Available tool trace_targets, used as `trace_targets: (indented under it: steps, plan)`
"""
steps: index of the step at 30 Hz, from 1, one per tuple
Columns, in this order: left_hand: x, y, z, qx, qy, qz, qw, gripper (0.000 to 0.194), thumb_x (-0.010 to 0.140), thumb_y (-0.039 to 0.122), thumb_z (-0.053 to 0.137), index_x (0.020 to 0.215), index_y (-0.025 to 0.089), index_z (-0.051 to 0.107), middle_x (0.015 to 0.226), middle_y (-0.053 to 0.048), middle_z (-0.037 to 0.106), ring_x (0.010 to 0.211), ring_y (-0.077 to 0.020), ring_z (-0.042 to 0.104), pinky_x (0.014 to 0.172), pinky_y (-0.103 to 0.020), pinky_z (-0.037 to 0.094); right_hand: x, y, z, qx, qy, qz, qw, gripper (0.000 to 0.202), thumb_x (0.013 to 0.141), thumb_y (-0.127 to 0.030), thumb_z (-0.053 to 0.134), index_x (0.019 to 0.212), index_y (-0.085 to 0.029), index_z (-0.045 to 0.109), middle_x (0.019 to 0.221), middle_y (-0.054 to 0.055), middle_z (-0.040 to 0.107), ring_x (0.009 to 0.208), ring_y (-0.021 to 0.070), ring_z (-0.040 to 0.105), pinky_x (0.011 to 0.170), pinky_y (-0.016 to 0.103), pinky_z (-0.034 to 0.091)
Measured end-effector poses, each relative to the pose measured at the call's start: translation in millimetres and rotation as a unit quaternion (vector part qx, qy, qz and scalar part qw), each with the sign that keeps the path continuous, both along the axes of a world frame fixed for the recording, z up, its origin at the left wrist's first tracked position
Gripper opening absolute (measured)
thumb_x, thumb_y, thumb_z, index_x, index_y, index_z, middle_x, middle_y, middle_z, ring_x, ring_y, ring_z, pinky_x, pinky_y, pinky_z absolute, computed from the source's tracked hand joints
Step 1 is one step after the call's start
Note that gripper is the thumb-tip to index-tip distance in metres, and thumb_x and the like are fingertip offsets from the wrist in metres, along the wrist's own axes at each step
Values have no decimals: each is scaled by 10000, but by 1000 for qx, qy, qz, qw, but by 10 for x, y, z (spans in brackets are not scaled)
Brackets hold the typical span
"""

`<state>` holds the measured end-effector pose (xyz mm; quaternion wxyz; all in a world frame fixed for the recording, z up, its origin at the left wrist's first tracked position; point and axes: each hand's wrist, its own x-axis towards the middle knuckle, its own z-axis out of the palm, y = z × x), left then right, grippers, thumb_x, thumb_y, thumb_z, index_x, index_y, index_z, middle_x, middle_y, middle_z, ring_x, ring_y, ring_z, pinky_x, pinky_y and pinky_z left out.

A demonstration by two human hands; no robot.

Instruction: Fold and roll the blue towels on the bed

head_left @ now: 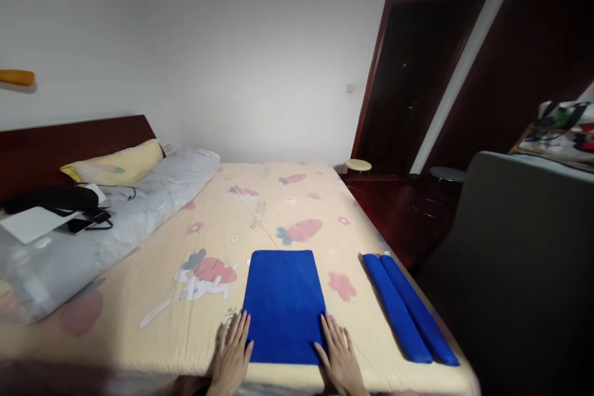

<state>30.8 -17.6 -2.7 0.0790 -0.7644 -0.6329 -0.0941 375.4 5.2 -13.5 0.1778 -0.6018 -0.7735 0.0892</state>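
Observation:
A blue rectangular cloth (284, 303) lies flat on the bed's patterned sheet (260, 210), close to the near edge. My left hand (232, 349) rests flat at the cloth's lower left side, its fingertips at the border. At the opposite border my right hand (340, 349) also lies flat, with fingers spread and the thumb over the blue fabric. Neither hand grips anything. To the right, two long narrow blue folded or rolled cloths (399, 309) lie side by side along the bed's edge.
A grey quilt (153, 204) and a yellow pillow (116, 164) are at the left by the headboard (69, 142). A phone (78, 225) and a white flat object (34, 224) lie on the quilt. Right of the bed are a round stool (357, 165) and a dark grey panel (524, 272).

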Motion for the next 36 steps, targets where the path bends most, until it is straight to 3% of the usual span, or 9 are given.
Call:
trace_targets:
  steps: [3,7,10,13,17,25,29,33,36]
  plan:
    - [455,128,75,40,-17,-16,999,581,960,244,274,1511,219,91,1551,-40,243,1427,-220,282,1154,-480,273,-394,65,158,5,15,34,999,586,979,-486,268,1500,-230,194,1542,43,203,1431,260,232,1163,530,253]
    - [991,295,14,-5,-28,-26,999,577,937,192,267,1505,186,163,1546,-59,241,1420,-221,299,1130,-453,324,-891,148,304,-41,23,105,993,537,1002,-412,178,1507,-233,171,1557,14,145,1451,224,167,1178,485,240]
    - [902,273,-104,-40,-13,-29,999,539,979,307,248,1505,227,164,1547,-29,236,1411,-214,319,1117,-459,336,-830,139,241,-66,2,116,991,562,994,-475,208,1510,-259,151,1560,1,120,1456,230,149,1182,498,219]
    - [493,164,-179,-29,7,-22,999,566,995,429,227,1513,255,81,1557,-9,206,1419,-204,301,1123,-463,316,-480,87,82,-47,-17,87,995,601,981,-531,235,1512,-279,110,1565,-2,107,1458,235,145,1180,515,216]
    - [61,66,-212,-15,22,-15,1000,571,994,448,236,1510,287,51,1555,20,215,1416,-191,307,1132,-478,284,-125,29,-109,-11,-37,53,998,623,975,-545,250,1509,-286,60,1561,10,148,1446,247,197,1158,535,263]
    - [-94,-36,-282,-21,25,-28,999,543,988,380,248,1501,312,82,1545,36,253,1398,-192,341,1123,-465,292,-50,-34,-257,25,-45,40,998,626,974,-533,279,1507,-298,48,1548,25,202,1422,267,262,1116,545,332]
    - [68,28,-188,6,23,-9,1000,571,963,282,266,1506,293,90,1542,12,272,1397,-211,344,1121,-488,284,-163,13,-165,28,-33,27,999,627,969,-539,294,1506,-285,91,1547,35,197,1421,275,265,1125,541,325]
    - [653,263,-65,47,11,-25,999,608,941,186,257,1520,226,76,1560,-8,224,1429,-184,277,1136,-418,286,-623,151,98,15,0,78,997,572,999,-466,222,1510,-265,60,1557,19,154,1443,239,206,1159,491,286]
    - [960,380,-99,45,13,-47,998,601,945,190,257,1516,221,73,1549,-20,244,1415,-184,309,1111,-410,329,-887,225,204,-14,13,143,990,528,1012,-412,159,1511,-262,75,1557,9,140,1449,220,184,1168,467,273]
